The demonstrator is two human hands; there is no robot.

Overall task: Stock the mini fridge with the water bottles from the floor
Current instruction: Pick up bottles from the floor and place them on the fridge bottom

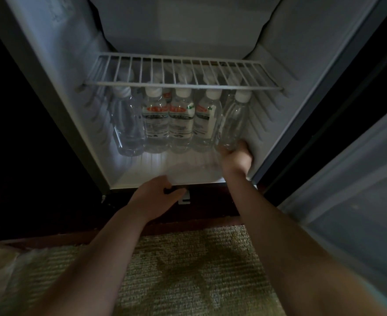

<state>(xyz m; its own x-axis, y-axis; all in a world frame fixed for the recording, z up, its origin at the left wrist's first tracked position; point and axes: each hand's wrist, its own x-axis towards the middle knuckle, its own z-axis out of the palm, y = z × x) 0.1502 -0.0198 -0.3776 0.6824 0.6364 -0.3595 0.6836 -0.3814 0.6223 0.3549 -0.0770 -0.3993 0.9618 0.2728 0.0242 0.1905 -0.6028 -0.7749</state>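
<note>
The open mini fridge (69,92) holds a row of several clear water bottles (180,124) with white caps, upright on its floor under the wire shelf (183,86); more caps show behind them. My right hand (235,156) grips the base of the rightmost bottle (233,119), which leans slightly against the right wall. My left hand (158,197) is at the fridge's front lip, fingers curled on a blurred clear bottle (194,171) lying on its side on the fridge floor.
The fridge door (347,179) stands open at the right, close to my right forearm. Green-beige carpet (188,270) covers the floor below. Crumpled pale plastic wrap (3,270) lies at the lower left. Dark cabinet wood surrounds the fridge.
</note>
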